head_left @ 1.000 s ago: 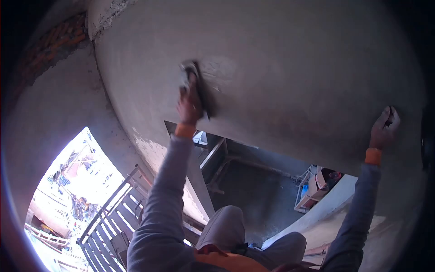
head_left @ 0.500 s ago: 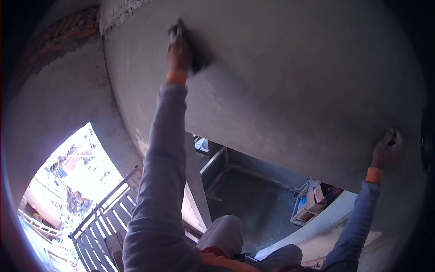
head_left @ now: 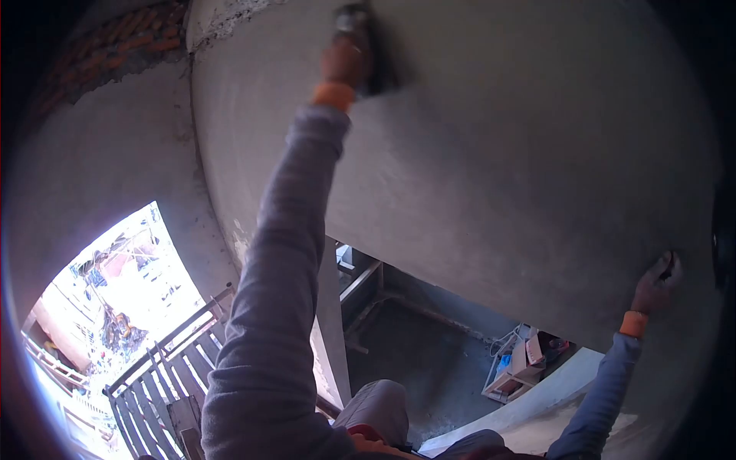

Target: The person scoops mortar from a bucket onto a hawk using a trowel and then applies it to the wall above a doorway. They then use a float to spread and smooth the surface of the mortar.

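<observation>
My left hand (head_left: 345, 63), in an orange cuff, is closed round the handle of a plastering trowel (head_left: 380, 70). The dark blade lies against the grey plastered wall (head_left: 475, 153) near the top of the view, blurred by motion. Far to the right, my right hand (head_left: 653, 285) is beside the same wall with its fingers curled together. A dark patch shows between those fingers; whether it is an object or a shadow I cannot make out.
Below the wall's lower edge, a floor (head_left: 414, 360) lies far down, with a wooden crate of things (head_left: 517, 368). At lower left stand a slatted wooden railing (head_left: 165, 383) and a bright opening (head_left: 126, 284). Exposed bricks (head_left: 123, 42) show at upper left.
My left hand and the trowel have moved up and to the right across the wall. My right hand sits slightly lower in view, and the view itself has shifted a little.
</observation>
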Tool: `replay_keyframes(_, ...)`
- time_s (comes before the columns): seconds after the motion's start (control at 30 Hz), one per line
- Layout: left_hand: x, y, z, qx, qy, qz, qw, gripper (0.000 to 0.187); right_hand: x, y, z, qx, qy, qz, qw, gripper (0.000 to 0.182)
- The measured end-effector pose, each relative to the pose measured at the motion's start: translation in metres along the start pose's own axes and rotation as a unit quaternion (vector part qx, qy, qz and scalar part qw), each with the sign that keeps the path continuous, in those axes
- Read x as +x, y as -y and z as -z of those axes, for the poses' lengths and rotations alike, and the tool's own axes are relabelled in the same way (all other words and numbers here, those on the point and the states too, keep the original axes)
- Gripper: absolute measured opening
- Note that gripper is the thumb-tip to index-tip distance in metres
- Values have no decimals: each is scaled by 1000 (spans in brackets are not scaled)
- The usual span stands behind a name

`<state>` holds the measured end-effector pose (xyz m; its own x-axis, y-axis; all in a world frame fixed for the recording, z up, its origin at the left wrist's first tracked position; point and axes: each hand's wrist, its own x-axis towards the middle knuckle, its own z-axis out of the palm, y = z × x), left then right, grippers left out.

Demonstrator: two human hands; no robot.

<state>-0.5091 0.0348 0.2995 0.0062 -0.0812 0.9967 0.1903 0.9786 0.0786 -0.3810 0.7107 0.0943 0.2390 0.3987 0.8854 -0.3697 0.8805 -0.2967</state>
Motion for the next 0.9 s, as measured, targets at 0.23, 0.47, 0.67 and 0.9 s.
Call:
replay_keyframes(0.23,-54,92,17,-65,57,34,996,54,-1,12,1,-75,-12,20,997,32)
replay_keyframes(0.47,11,-64,35,-24,26,-112,993,34,-4,17,-3,-51,-15,-2,999,32)
replay_keyframes(0.67,-15,14,39,-37,63,-24,997,43,-1,20,2,-83,-23,26,996,34)
replay_keyframes(0.9,-14,-143,42,-19,82,-52,995,33,-2,23,0,0,-48,-11,999,43)
